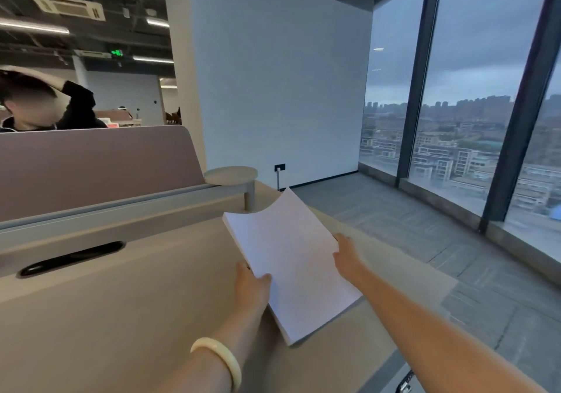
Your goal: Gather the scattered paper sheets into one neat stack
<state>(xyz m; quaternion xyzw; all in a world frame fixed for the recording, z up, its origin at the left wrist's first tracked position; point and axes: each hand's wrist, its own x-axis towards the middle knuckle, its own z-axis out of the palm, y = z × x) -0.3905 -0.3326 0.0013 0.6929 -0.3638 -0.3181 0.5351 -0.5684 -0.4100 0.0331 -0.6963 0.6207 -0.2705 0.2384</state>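
Office space is being viewed from a seated or standing position at a beige tabletop [127,295], with a mauve divider [91,162] running along its far side, a white wall beyond, and tall windows to the right giving onto a city. A second person is being partly screened by the divider at upper left. A dark cable slot [73,257] is being shown in the tabletop, and a small round shelf [230,175] is being carried at the divider's end.

No loose sheets are being shown anywhere on the tabletop; all paper in view is being held as one stack [291,265], near the tabletop's right edge. The stack is being gripped from both long sides: the left hand [252,286] is clenched on its left edge, thumb laid on the top sheet, and the right hand [346,256] is pressed against the right edge, fingers apparently curled beneath, though that underside is hidden. This two-sided hold is judged to serve for squaring the edges and keeping the sheets from sliding apart.

The stack is being held tilted, its near corner low over or on the tabletop; contact cannot be told. The sheets are appearing white and blank, of fair thickness, with side edges well aligned. The far edge is being bowed upward into a curve, which is indicating limp, flexible paper. Gathering is judged largely done, with final setting down remaining. A pale bangle [220,359] is being worn on the left wrist.
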